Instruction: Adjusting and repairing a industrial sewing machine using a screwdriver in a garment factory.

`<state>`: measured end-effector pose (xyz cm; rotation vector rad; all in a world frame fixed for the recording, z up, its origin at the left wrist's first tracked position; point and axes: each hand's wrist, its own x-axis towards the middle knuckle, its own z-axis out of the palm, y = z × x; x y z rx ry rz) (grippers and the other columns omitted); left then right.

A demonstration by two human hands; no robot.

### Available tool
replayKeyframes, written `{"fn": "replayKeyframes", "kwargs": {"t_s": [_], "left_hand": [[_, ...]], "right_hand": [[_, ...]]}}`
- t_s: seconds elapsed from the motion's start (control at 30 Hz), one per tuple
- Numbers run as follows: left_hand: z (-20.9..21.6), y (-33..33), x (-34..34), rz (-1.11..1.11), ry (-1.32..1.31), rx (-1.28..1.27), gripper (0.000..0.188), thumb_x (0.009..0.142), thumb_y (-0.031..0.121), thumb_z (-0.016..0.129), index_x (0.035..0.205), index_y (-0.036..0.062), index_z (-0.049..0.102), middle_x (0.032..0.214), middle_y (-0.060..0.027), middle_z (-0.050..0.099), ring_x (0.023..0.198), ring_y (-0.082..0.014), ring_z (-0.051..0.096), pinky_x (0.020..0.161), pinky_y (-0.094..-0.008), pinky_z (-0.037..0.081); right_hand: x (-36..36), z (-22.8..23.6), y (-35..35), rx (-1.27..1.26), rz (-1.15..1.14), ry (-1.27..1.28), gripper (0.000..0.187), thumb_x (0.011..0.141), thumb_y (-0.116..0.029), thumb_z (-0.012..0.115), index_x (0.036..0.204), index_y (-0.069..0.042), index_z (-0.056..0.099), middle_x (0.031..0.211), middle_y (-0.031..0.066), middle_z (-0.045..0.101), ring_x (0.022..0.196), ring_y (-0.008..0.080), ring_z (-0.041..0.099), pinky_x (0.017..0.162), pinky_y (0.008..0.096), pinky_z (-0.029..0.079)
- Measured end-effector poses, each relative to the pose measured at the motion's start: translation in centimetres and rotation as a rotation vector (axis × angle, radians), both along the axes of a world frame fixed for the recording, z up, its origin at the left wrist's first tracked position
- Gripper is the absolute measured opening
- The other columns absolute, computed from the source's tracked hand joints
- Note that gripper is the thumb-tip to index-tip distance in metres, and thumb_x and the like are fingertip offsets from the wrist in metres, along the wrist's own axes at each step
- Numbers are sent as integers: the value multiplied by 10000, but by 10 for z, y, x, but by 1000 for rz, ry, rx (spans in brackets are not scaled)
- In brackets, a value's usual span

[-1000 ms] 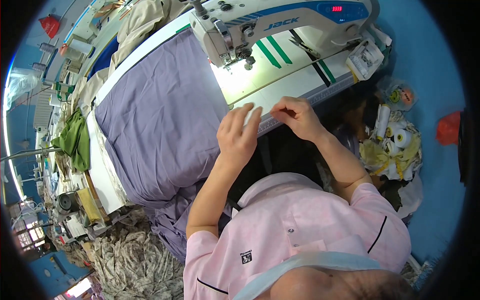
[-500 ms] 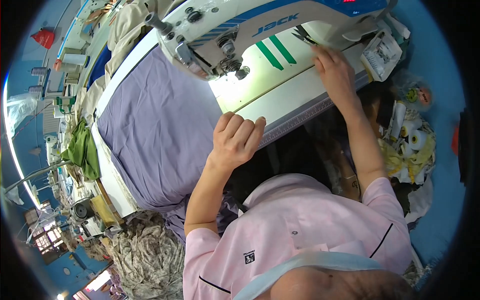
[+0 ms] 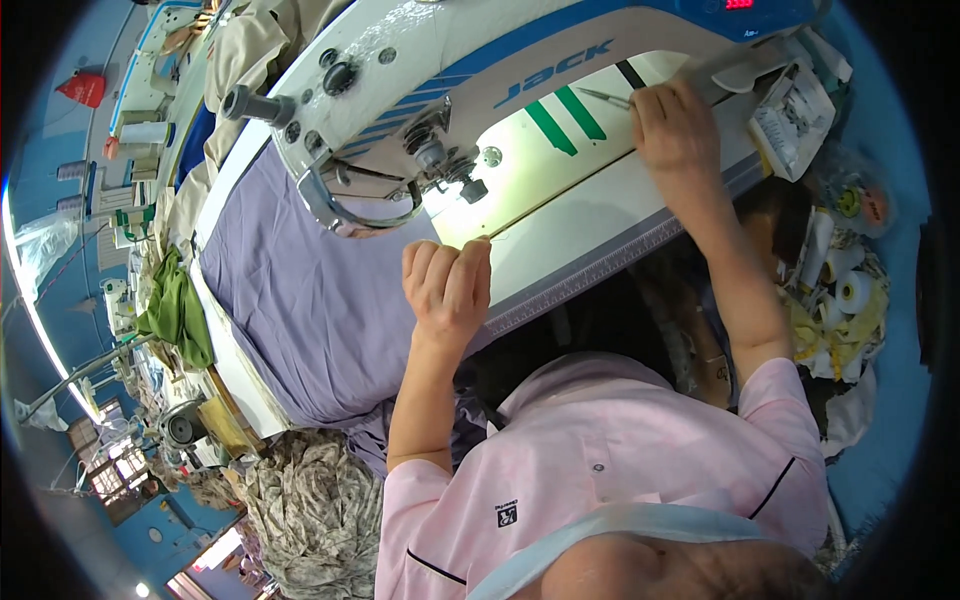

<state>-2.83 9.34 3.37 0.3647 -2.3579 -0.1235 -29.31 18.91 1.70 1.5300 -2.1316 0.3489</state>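
Observation:
My left hand (image 3: 447, 288) is closed in a pinch in front of the sewing machine's needle area, at the edge of the purple fabric (image 3: 320, 290). A faint thin strand shows at its fingertips, but what they hold is too small to make out. My right hand (image 3: 677, 140) is closed around small pointed metal snips (image 3: 604, 98) under the machine arm. Their tip points left; the fingers hide the rest. Beside them lie two green strips (image 3: 577, 115) on the white machine bed. The sewing machine (image 3: 440, 90) has its lamp lit over the needle area.
A dark bar (image 3: 630, 74) lies behind my right hand. A white tray (image 3: 795, 120) of small parts stands at the right end of the table. Thread cones (image 3: 852, 290) sit below it. A ruler strip (image 3: 590, 285) runs along the front edge. Patterned cloth (image 3: 310, 515) is heaped at lower left.
My right hand has picked up the snips, which were lying by the machine's pillar. The left hand has shifted slightly left in the view, still closed. The view itself has moved a little.

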Motion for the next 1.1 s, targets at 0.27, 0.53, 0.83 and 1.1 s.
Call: {"fn": "replayKeyframes", "kwargs": {"t_s": [0.27, 0.53, 0.83, 1.1], "left_hand": [[-5, -4, -5, 49, -20, -65, 153, 683, -27, 688, 785, 33, 592, 593, -33, 423, 537, -197, 423, 559, -321, 355], [-4, 2, -5, 63, -15, -62, 154, 688, -7, 697, 793, 42, 596, 601, -28, 431, 541, -193, 431, 564, -316, 360], [6, 17, 10, 56, -5, -75, 148, 687, -11, 691, 783, 45, 593, 615, -25, 454, 550, -182, 450, 578, -312, 374], [2, 74, 50, -125, -79, 1, 188, 674, 4, 677, 850, 25, 611, 817, -71, 579, 781, -221, 575, 757, -358, 470]], "right_hand": [[72, 21, 24, -56, 524, -1029, 304, 802, -1, 580, 1104, -31, 581, 668, 96, 535, 533, 223, 529, 520, 303, 426], [94, 24, 19, 73, 491, -772, 415, 727, -147, 704, 1113, -67, 576, 712, 54, 534, 566, 203, 556, 508, 301, 456], [81, 20, 32, -59, 314, -647, 347, 772, -127, 674, 1095, -67, 564, 743, 79, 573, 632, 250, 598, 547, 317, 481], [22, -6, 44, 60, -91, -294, 328, 835, -231, 609, 1117, -65, 582, 909, 89, 580, 953, 254, 558, 789, 383, 472]]}}
